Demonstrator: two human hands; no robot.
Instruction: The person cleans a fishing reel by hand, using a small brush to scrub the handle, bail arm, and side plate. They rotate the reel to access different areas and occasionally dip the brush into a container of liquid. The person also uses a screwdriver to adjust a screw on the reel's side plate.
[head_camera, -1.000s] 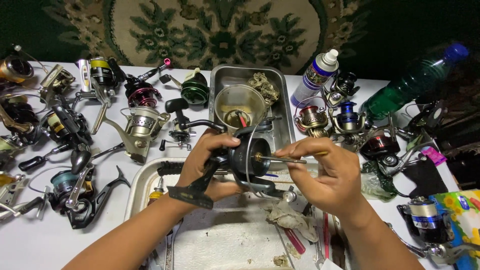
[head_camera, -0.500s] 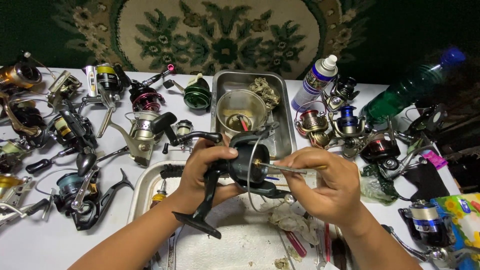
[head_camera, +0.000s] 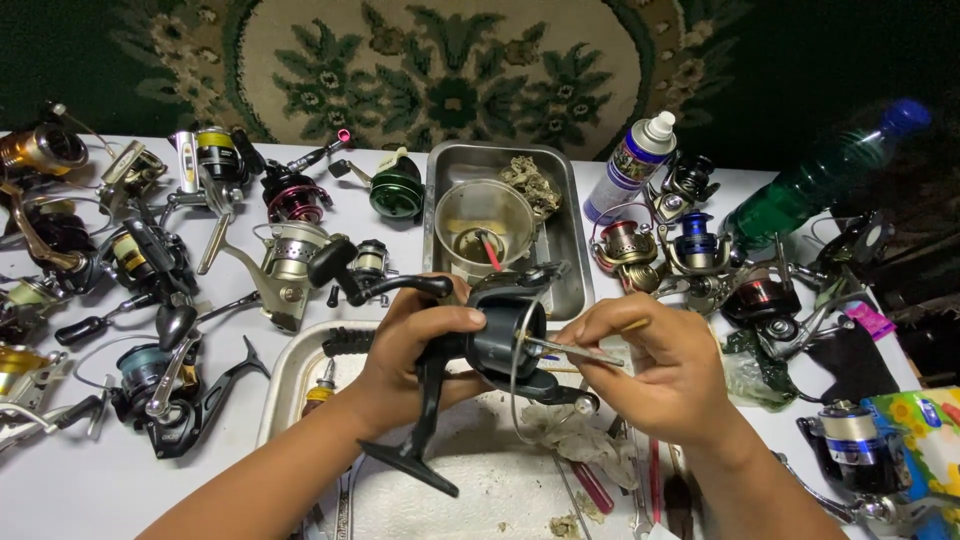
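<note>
My left hand grips a black spinning fishing reel by its body, over a metal tray lined with a dirty white towel. The reel's foot points down and left, its crank handle up and left. A bare metal shaft sticks out of the rotor toward the right. My right hand is closed around a thin yellow-handled tool whose tip lies along that shaft.
Several other fishing reels crowd the white table at left and right. Behind stands a steel pan with a round cup and rags, a spray bottle and a green plastic bottle. Hand tools lie by my right wrist.
My left hand has rotated the reel, swinging its foot downward and its crank handle up to the left. The right hand has stayed at the shaft, shifting slightly.
</note>
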